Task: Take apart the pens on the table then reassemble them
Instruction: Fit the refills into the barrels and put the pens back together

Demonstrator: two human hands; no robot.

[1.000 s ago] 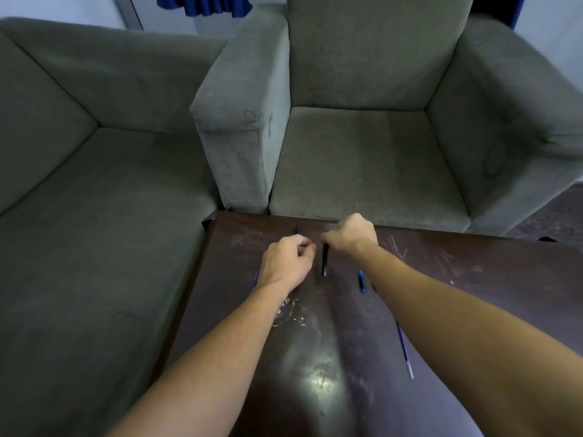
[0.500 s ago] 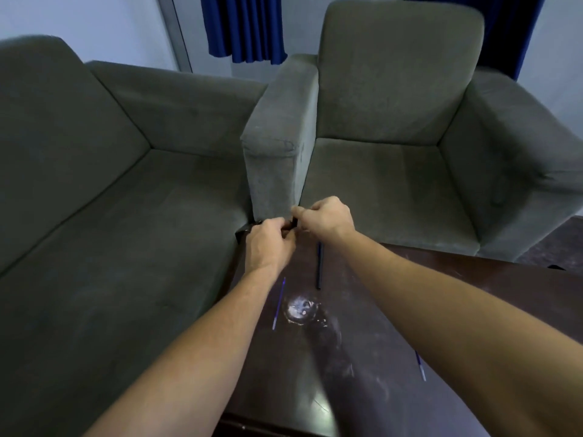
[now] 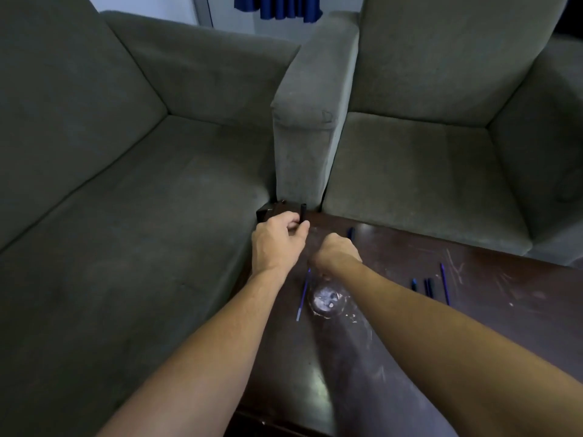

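Pinching one black pen barrel (image 3: 303, 212) upright over the far left corner of the dark table (image 3: 394, 335), the left hand (image 3: 277, 244) grips its lower end. The right hand (image 3: 336, 251) is curled just beside it; I cannot tell whether it holds anything. One blue refill (image 3: 303, 294) lies near the wrists. A second refill (image 3: 444, 283) lies to the right, beside three short dark pen pieces (image 3: 427, 287).
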